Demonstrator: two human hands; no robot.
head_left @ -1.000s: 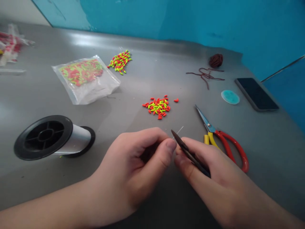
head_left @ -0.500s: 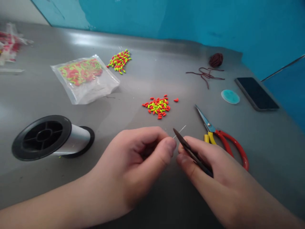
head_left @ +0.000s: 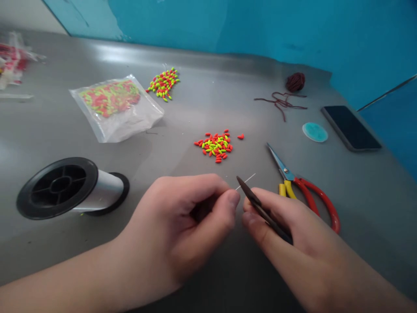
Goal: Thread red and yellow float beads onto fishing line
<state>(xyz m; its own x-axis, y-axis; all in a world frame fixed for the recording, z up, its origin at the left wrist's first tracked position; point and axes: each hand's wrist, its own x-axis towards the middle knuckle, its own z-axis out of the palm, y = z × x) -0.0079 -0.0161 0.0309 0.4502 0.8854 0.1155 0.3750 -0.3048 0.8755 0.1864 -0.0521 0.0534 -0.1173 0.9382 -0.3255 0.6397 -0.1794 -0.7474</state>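
Observation:
My left hand [head_left: 192, 230] is closed, pinching a thin white line [head_left: 250, 177] between thumb and index finger. The line's short free end sticks out up and to the right past the fingertips. My right hand [head_left: 293, 234] grips a narrow dark pointed blade [head_left: 250, 195], its tip slanting up and left. Blade and line cross just beyond the left thumb; I cannot tell whether they touch. Most of the blade's rear part is hidden in the palm. Above the hands lies a small pile of red and yellow-green oval beads [head_left: 215, 145].
A black-ended spool [head_left: 107, 191] of pale line stands left. Behind it are a bead bag [head_left: 130, 117] and a second bead pile [head_left: 164, 82]. Red-handled scissors [head_left: 286, 171], a turquoise disc [head_left: 314, 131], a phone [head_left: 350, 128] and dark yarn [head_left: 295, 81] lie right.
The left fingertips have shifted slightly left and down. The line now lies at a slightly different angle across the dark blade. Both grips stay the same.

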